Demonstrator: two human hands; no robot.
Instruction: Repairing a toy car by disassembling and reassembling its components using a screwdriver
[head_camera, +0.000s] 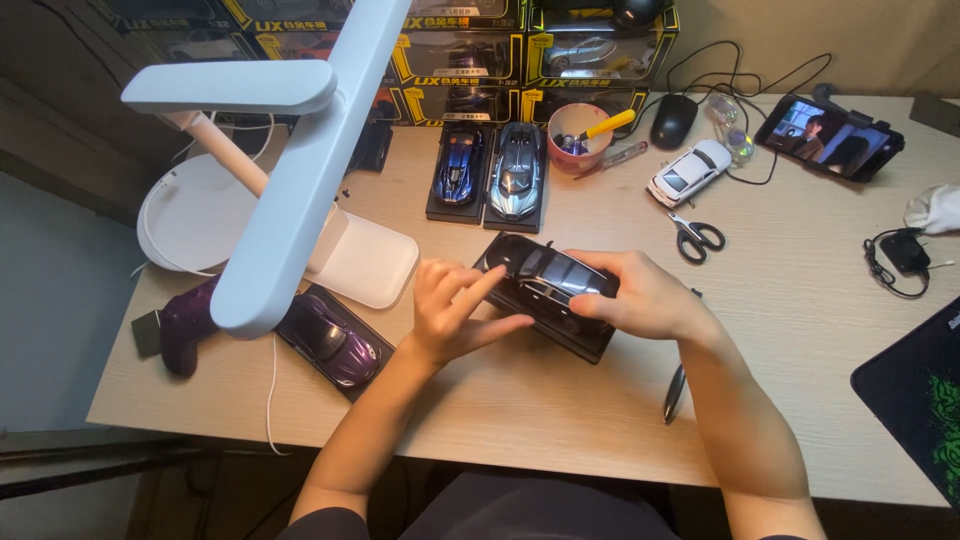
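A black model car sits on a black base in the middle of the wooden desk. My right hand grips the car's right end, fingers curled over its roof and side. My left hand is beside the car's left end, fingers spread, with the index finger touching its front. A purple model car on a black base lies to the left of my left hand.
A white desk lamp reaches over the left side. Blue and silver model cars stand at the back, with a pink cup, a white car, scissors, a phone, a mouse and a pen.
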